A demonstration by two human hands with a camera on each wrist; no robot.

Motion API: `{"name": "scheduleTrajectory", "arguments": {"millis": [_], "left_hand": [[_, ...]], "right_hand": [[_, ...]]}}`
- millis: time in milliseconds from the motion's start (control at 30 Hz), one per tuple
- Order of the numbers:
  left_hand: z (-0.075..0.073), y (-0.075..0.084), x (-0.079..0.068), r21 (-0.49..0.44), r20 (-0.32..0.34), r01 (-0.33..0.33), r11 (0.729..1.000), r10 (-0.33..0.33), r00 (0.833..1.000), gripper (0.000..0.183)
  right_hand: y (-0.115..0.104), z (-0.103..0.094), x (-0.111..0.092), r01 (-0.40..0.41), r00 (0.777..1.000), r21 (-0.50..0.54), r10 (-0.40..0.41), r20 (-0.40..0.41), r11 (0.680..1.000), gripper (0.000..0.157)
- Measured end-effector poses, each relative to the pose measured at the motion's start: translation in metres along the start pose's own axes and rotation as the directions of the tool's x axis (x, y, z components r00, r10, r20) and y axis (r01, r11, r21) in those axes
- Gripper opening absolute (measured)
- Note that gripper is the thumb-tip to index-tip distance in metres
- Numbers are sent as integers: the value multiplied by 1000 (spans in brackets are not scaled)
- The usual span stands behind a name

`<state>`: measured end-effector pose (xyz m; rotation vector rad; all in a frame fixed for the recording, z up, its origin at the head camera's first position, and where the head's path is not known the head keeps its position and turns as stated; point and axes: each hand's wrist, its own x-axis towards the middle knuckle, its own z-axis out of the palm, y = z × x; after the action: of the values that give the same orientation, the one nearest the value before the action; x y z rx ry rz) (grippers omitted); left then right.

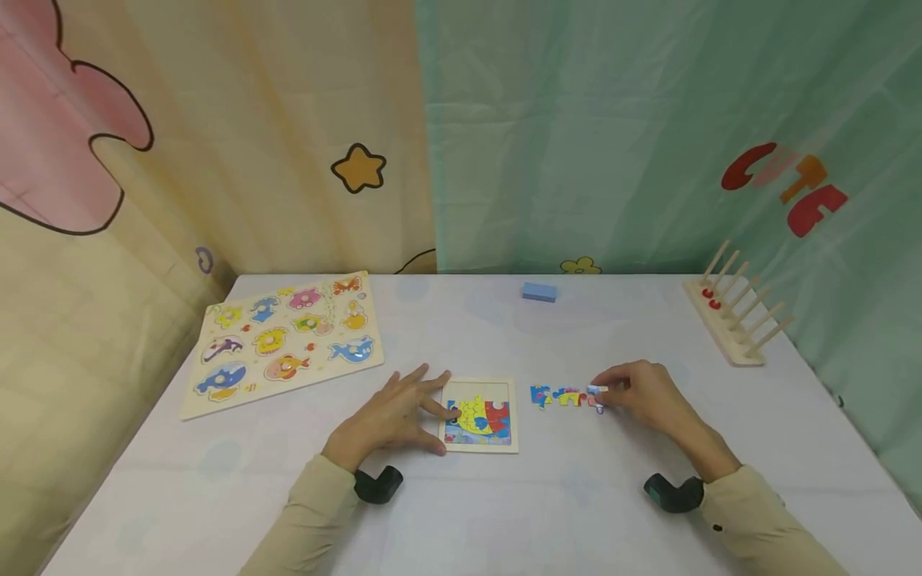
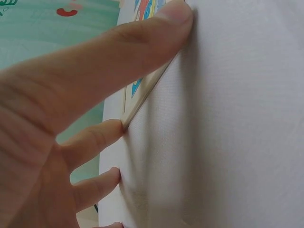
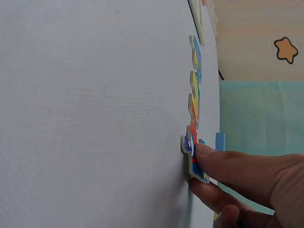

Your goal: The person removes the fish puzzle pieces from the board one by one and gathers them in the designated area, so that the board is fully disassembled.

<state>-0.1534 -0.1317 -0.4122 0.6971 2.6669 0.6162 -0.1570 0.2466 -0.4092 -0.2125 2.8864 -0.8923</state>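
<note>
A square wooden jigsaw tray (image 1: 515, 424) lies before me, its lower part filled with a yellow and red fish picture (image 1: 475, 418) and its upper strip bare wood. Spread over the tray's left side is my left hand (image 1: 392, 418), its thumb and fingers touching the frame. To the right of the tray, my right hand (image 1: 651, 400) pinches a colourful jigsaw piece (image 3: 201, 170) between thumb and fingers, low over the table. Loose jigsaw pieces, including a blue and yellow one (image 1: 540, 396) and a yellow and red one (image 1: 569, 398), line up between the tray and that hand.
A wooden animal peg puzzle (image 1: 288, 373) lies at the back left. Near the far edge sits a blue block (image 1: 539, 292). At the back right stands a wooden peg rack (image 1: 735, 328) with red beads. Printed curtains (image 1: 562, 160) hang behind the white table (image 1: 504, 520).
</note>
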Motion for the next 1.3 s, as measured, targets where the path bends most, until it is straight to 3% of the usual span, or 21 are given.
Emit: {"name": "scheduleTrajectory", "arguments": {"millis": [267,567,700,900,1067,1300], "left_hand": [[0,0,-1,0,-5,0,1000,0,1000,54],[-1,0,0,8,-6,-12,1000,12,1000,54],[0,-1,-1,7,-6,-18,1000,18,1000,53],[0,0,-1,2,0,-24,1000,24,1000,53],[-1,0,-2,5,-3,-23,1000,23,1000,53],[-1,-1,-3,-8,-17,-39,999,39,999,54]], "right_hand": [[-2,1,3,54,998,-23,-54,-18,998,12],[-2,3,3,-8,1000,-20,9,25,1000,13],[-2,0,2,1,999,-16,0,50,1000,13],[-5,-9,4,18,1000,-3,-18,-5,1000,16],[-22,-4,14,44,999,36,-44,19,998,20],[-55,20,26,108,989,95,-117,94,990,20]]}}
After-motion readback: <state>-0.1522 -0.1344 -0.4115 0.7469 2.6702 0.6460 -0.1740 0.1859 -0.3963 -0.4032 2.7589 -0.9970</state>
